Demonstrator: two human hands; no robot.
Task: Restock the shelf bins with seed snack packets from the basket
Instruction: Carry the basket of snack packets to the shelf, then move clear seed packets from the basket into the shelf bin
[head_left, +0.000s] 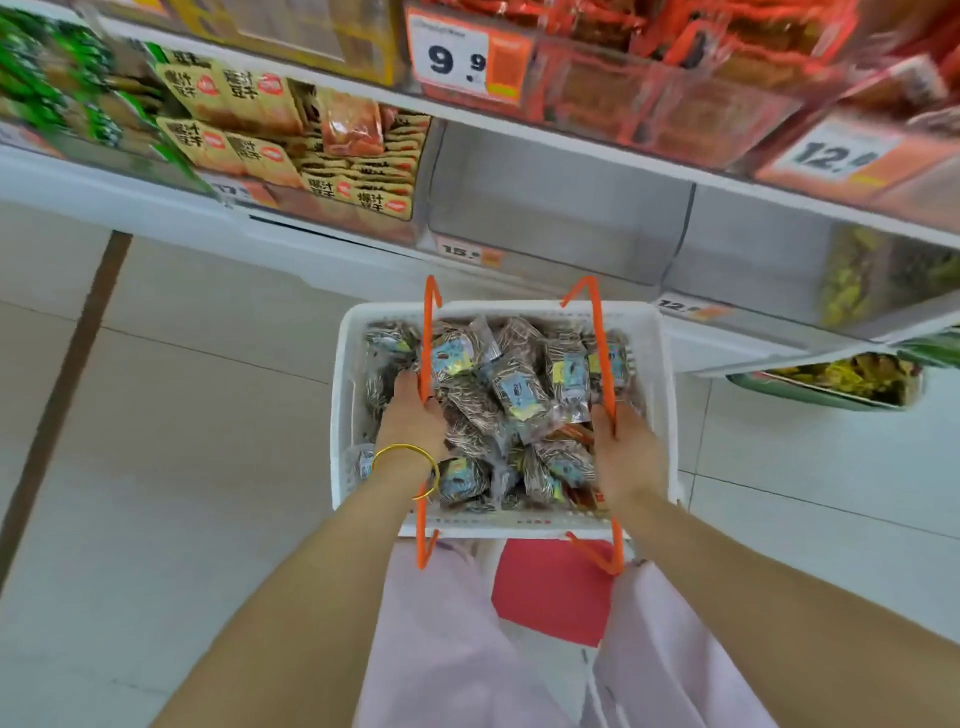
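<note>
Beneath left hand (412, 417), seed packets (519, 385) in basket (658, 364)

Upper level: red packets (675, 78) at right, a yellow carton (311, 36) at centre-left. A price tag reading "9.9" (457, 60) is mounted between them; a second price tag (831, 153) begins "12".

Middle level: green packets (47, 78) at far left, tan packets with printed characters (249, 124) beside them, yellow snack packets (852, 280) at far right. A small price tag (467, 253) begins "15".

Floor (208, 415): pale tiles, crossed at left by a dark strip (72, 374). A red square object (550, 592) lies on the floor at lower centre.
</note>
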